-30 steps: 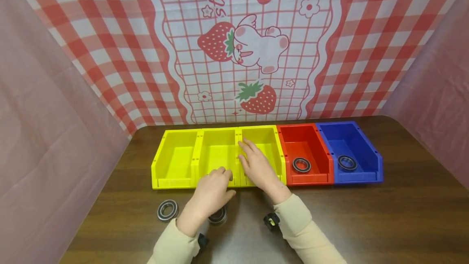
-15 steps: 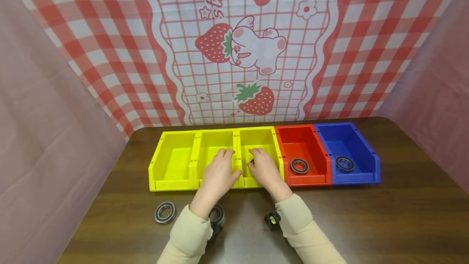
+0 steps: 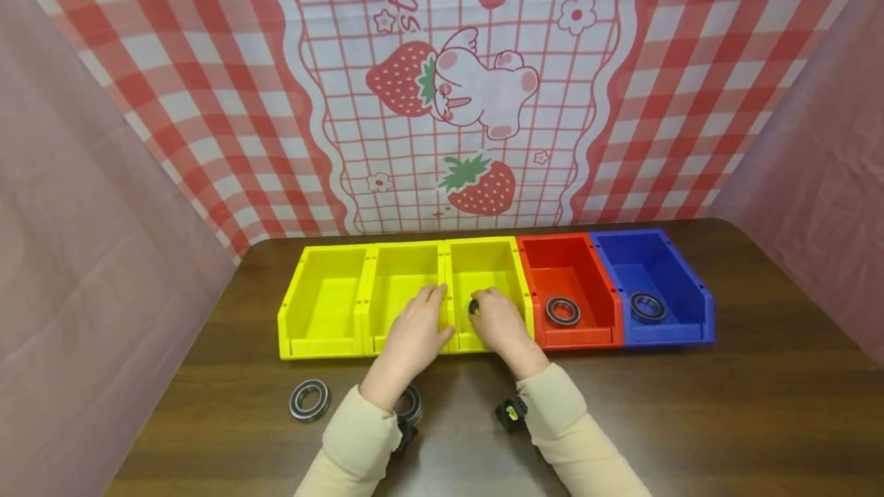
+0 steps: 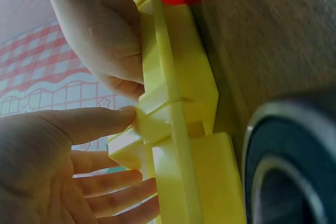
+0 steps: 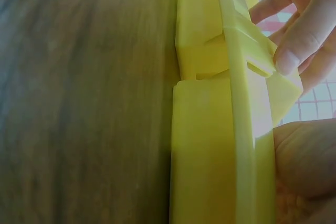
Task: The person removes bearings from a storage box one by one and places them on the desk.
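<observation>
Left of the red bin [image 3: 583, 338], right hand [image 3: 501, 320] pinched a bearing [image 3: 473, 307], left hand [image 3: 414, 332] stretched empty; wood-grain table [image 3: 691, 420] beneath, strawberry-print cloth [image 3: 449, 152] behind!

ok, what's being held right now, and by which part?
Right hand appears to hold a bearing by its right edge, inside the rightmost yellow bin; exact contact is hidden. Left hand: no grip visible.

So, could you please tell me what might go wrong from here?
The dark round ring, mostly hidden by the curled right hand, could slip from its grip.

The left hand has its thumb at a yellow plastic bin, so a push might shift the row.

The black-and-silver metal ring near the beige left sleeve could be nudged if that arm moves.
</observation>
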### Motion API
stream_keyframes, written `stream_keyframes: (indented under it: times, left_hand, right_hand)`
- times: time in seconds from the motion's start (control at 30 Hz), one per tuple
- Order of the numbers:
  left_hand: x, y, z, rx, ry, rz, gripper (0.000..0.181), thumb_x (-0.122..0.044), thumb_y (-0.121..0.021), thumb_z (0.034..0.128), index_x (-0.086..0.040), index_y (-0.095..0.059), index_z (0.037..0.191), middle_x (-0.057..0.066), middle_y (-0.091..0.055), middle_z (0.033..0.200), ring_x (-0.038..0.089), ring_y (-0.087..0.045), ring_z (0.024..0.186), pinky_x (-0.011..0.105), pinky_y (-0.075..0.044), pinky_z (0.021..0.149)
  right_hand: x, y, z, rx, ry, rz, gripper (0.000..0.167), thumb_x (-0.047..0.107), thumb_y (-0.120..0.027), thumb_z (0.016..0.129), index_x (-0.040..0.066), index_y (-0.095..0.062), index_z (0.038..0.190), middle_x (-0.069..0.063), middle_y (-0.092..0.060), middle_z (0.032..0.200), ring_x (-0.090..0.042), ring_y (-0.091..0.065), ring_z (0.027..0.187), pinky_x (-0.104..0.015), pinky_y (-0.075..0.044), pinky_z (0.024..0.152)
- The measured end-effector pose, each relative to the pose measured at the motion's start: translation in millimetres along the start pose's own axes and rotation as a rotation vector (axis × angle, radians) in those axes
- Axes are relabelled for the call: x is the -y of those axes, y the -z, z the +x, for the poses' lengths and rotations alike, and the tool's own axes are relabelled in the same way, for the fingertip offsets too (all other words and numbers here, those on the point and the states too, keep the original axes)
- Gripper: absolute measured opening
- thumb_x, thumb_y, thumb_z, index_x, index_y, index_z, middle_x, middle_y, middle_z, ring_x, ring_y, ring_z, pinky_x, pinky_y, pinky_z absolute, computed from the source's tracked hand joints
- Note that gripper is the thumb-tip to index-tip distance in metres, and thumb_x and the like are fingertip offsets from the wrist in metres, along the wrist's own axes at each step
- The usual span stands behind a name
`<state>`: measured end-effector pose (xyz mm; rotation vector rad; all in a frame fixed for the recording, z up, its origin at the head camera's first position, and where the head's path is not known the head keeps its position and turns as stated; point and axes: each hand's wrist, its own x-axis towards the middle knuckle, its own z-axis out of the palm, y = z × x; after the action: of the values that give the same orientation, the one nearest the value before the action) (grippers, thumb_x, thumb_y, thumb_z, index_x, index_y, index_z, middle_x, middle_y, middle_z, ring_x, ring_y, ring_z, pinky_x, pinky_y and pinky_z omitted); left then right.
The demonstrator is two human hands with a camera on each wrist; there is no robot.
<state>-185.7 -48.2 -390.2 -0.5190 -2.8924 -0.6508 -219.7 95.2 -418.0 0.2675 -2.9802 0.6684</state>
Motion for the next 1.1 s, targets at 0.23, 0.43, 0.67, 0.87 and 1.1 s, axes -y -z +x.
stream_keyframes:
  times: [0.23, 0.43, 0.67, 0.87, 1.1]
  left_hand:
    - [-2.2, -2.8, 1.7, -0.009, -0.006, -0.033, 0.06, -0.012, -0.069, 0.079, 0.005, -0.042, 0.13, 0.022, -0.048, 0.125, 0.032, -0.058, 0.101, 0.039, -0.05, 0.081]
    - [-4.0, -3.5, 2.8, 0.036, 0.036, -0.076, 0.06, -0.01, -0.066, 0.0806, 0.001, -0.04, 0.134, 0.023, -0.044, 0.128, 0.028, -0.061, 0.07, 0.034, -0.052, 0.066]
    - [-4.1, -4.2, 3.4, 0.043, 0.037, -0.062, 0.06, -0.01, -0.066, 0.0806, 0.001, -0.04, 0.134, 0.023, -0.044, 0.128, 0.022, -0.056, 0.058, 0.03, -0.05, 0.058]
    - [-4.4, -5.0, 2.7, 0.037, 0.03, -0.056, 0.059, -0.009, -0.066, 0.0807, 0.002, -0.04, 0.133, 0.024, -0.044, 0.128, 0.025, -0.059, 0.064, 0.031, -0.052, 0.061]
    - [-5.2, -5.0, 2.0, 0.015, 0.006, -0.05, 0.059, -0.009, -0.067, 0.08, 0.003, -0.041, 0.132, 0.025, -0.045, 0.126, 0.027, -0.06, 0.063, 0.032, -0.052, 0.06]
  right_hand:
    - [-1.1, -0.5, 1.6, 0.014, -0.018, 0.023, 0.034, 0.009, -0.063, 0.08, -0.005, -0.06, 0.111, -0.021, -0.059, 0.109, -0.032, -0.057, 0.097, -0.042, -0.046, 0.087]
    - [-0.7, -2.0, 2.6, 0.017, -0.031, 0.032, 0.036, 0.008, -0.065, 0.078, -0.005, -0.06, 0.111, -0.021, -0.058, 0.108, -0.032, -0.057, 0.096, -0.042, -0.045, 0.087]
    - [0.6, -1.6, 3.2, 0.042, -0.053, 0.032, 0.039, 0.009, -0.066, 0.078, -0.005, -0.059, 0.113, -0.02, -0.058, 0.11, -0.032, -0.056, 0.098, -0.042, -0.045, 0.088]
    - [0.1, -1.2, 4.3, 0.044, -0.07, 0.033, 0.04, 0.008, -0.067, 0.076, -0.004, -0.059, 0.114, -0.02, -0.059, 0.109, -0.031, -0.056, 0.096, -0.041, -0.045, 0.087]
    - [-0.7, -1.8, 6.0, 0.04, -0.083, 0.013, 0.039, 0.005, -0.065, 0.076, -0.004, -0.059, 0.114, -0.02, -0.059, 0.107, -0.03, -0.055, 0.093, -0.04, -0.045, 0.087]
